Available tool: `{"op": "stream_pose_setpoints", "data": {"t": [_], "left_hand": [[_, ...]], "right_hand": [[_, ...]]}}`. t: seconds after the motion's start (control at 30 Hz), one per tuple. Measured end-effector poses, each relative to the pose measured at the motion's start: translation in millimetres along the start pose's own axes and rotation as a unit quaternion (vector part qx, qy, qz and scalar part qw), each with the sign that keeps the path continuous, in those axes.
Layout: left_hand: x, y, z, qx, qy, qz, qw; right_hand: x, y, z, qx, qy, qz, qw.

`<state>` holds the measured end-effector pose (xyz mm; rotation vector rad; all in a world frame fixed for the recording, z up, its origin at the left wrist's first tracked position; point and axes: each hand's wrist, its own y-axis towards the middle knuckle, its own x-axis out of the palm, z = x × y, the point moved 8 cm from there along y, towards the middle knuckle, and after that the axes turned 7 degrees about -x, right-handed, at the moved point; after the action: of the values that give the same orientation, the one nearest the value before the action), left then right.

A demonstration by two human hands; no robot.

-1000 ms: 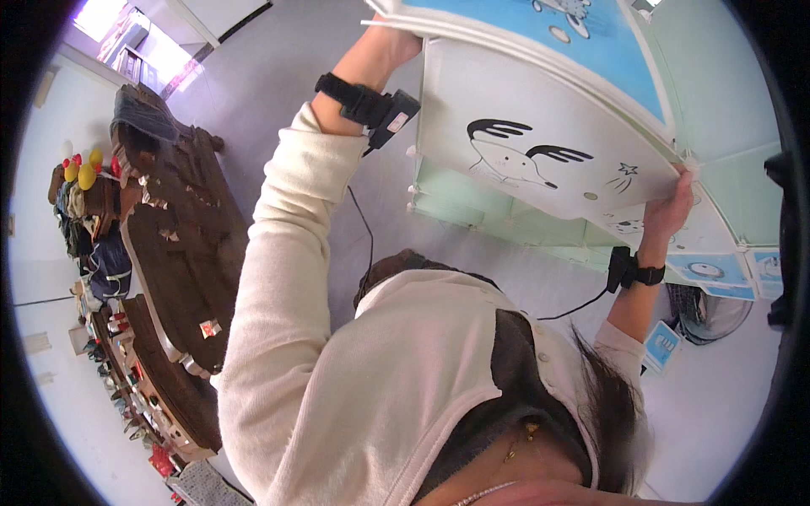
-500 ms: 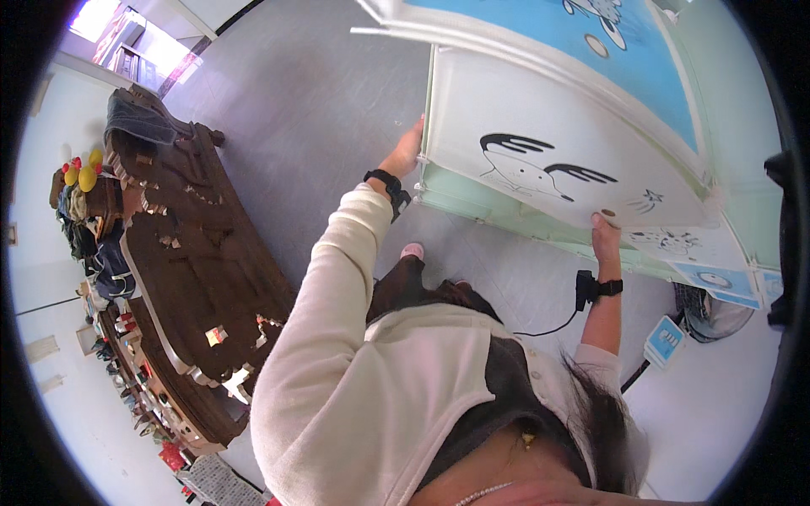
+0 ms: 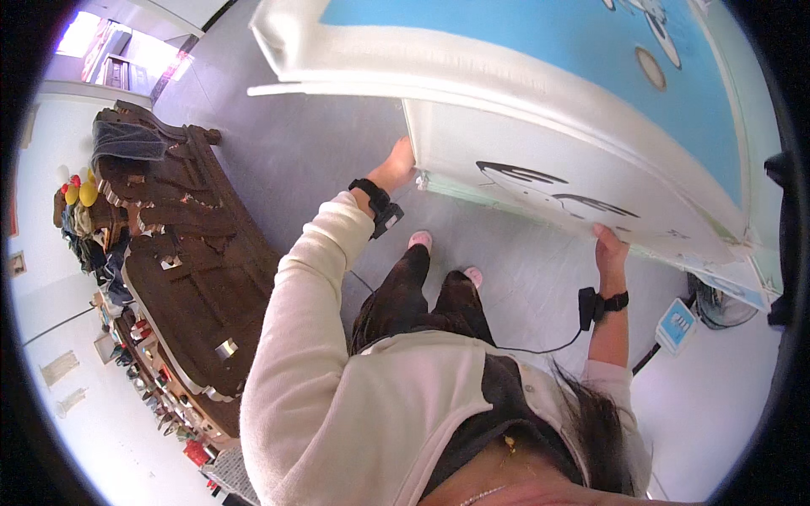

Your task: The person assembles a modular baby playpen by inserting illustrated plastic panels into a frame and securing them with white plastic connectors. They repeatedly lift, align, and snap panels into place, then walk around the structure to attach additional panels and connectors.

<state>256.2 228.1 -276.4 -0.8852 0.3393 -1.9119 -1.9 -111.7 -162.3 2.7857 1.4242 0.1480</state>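
The person holds a large flat white board with black line drawings (image 3: 574,190) by 2 of its edges. The left hand (image 3: 396,166) grips the board's left edge near its upper left corner, fingers wrapped round the edge; a black wrist strap with a small black device (image 3: 377,202) sits just below it on the cream sleeve. The right hand (image 3: 609,249) clasps the board's lower edge, towards the right corner, thumb side on the face; a second black wrist band with a device (image 3: 599,304) is on that forearm, and a thin black cable runs from it towards the body. The board stands tilted, its upper edge touching a bigger white-framed panel with a blue face (image 3: 523,51) behind it. Below lies a grey floor (image 3: 312,160), with 2 pink slippers (image 3: 419,239) near the board's lower edge. At the left stands a dark brown carved wooden bench (image 3: 186,261), well apart from the board.
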Motion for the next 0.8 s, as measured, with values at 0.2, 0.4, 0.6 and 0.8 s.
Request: {"op": "stream_pose_setpoints", "data": {"t": [0.2,0.4,0.6,0.8], "left_hand": [[-12.5,10.5,-13.6,-0.002,-0.015,-0.014,1.000],[-25.7,36.1,-11.0,0.027,0.060,0.012,0.998],[-18.8,-68.9,123.2,0.115,-0.094,0.105,0.983],[78.2,-238.6,307.1,0.401,0.167,0.027,0.900]], "right_hand": [[-3.0,0.9,-0.8,0.003,-0.052,-0.017,0.999],[-4.4,7.0,-5.3,0.000,-0.118,-0.005,0.993],[-16.6,-26.7,-44.8,0.033,-0.239,-0.050,0.969],[-39.5,-84.1,-165.6,-0.112,-0.299,0.198,0.927]]}}
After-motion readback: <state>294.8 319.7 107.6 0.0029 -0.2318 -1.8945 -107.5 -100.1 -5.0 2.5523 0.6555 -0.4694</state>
